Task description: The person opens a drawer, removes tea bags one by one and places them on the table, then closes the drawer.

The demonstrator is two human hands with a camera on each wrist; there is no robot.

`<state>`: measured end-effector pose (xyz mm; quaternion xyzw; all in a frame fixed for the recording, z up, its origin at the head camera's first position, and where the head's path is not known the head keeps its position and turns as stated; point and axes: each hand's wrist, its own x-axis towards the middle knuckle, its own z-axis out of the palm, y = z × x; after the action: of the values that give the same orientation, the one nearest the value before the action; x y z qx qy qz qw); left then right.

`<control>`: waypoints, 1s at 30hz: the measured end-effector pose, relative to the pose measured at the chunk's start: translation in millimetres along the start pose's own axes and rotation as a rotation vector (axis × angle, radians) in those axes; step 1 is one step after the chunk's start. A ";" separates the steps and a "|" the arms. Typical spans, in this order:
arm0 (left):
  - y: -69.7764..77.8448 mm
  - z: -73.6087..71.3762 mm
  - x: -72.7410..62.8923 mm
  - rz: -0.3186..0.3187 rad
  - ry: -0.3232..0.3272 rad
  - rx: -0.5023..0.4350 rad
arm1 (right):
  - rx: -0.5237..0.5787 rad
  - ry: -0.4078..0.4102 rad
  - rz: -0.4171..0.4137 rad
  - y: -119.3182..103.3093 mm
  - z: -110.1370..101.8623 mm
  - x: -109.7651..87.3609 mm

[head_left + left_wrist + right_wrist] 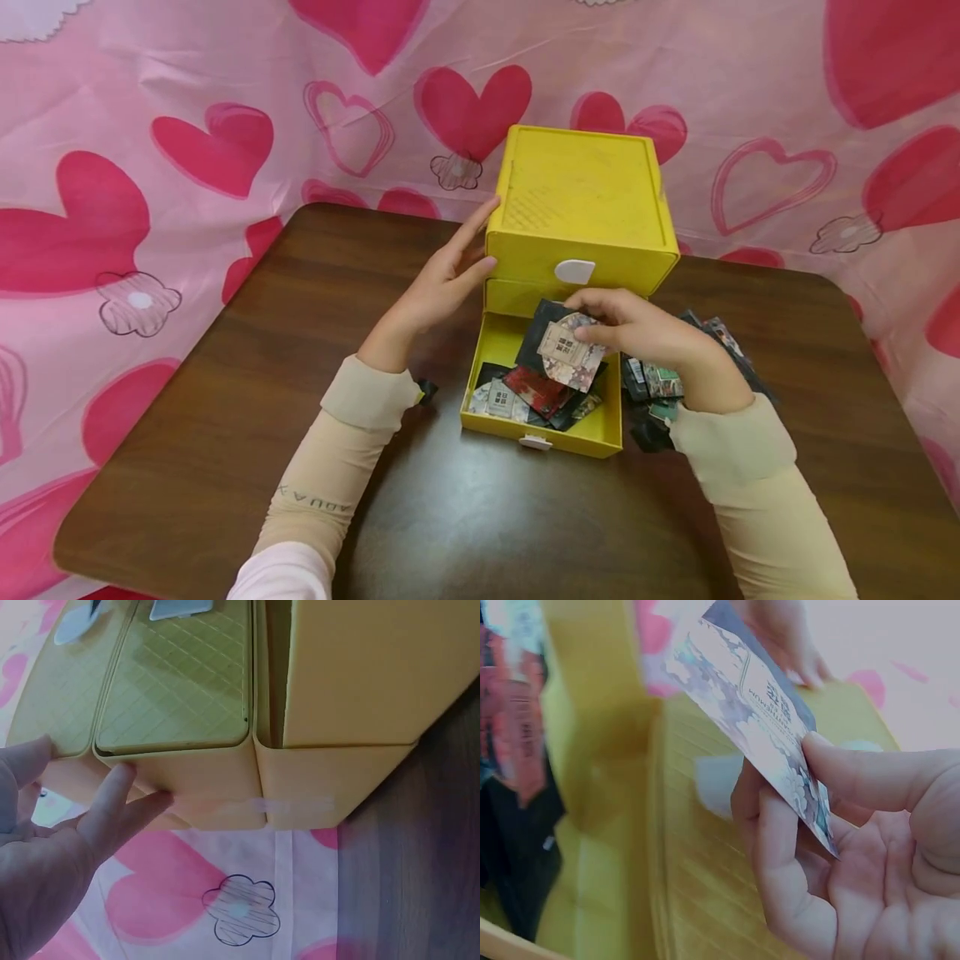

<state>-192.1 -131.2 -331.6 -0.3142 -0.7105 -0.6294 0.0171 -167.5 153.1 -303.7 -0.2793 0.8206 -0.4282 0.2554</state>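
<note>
A small flat sachet (pixel 573 350), black with a floral print and a beige label, is pinched between the thumb and fingers of my right hand (pixel 637 329). It tilts above the pulled-out bottom drawer (pixel 615 433) of a yellow drawer box (pixel 585 192). Inside that drawer lie several more sachets, among them a red one (pixel 536 390) and a pale flowered one (pixel 498 400). My left hand (pixel 442 283) touches the left side of the box with its fingers extended. In the left wrist view, its fingertips (pixel 161 799) rest along the box's side wall.
Right of the drawer, partly behind my right forearm, a pile of dark sachets (pixel 663 383) lies on the brown wooden table (pixel 247 433). A small black object (pixel 427 390) shows beside my left cuff. A pink heart-print cloth (pixel 225 75) hangs behind the table.
</note>
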 end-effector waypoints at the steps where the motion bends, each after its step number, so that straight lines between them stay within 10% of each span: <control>1: -0.6 0.2 -0.6 0.014 0.002 0.006 | 0.025 0.024 -0.011 1.6 -2.0 -4.5; 6: 2.8 1.9 -1.4 0.052 -0.001 0.014 | 0.100 0.140 -0.058 9.6 -11.7 -29.8; 11: 0.4 -1.5 -2.8 -0.042 -0.025 -0.028 | 0.158 0.248 -0.078 21.0 -21.2 -54.8; 24: -9.0 1.0 -6.0 -0.053 -0.039 0.056 | 0.682 0.415 -0.252 68.7 -37.1 -103.4; 30: -12.5 -5.3 -14.2 -0.123 -0.003 0.082 | 0.682 0.512 -0.077 94.1 -43.3 -107.3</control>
<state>-188.5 -142.1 -347.4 -0.2697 -0.7538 -0.5991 -0.0098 -142.1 294.9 -342.2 -0.0941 0.6578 -0.7398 0.1050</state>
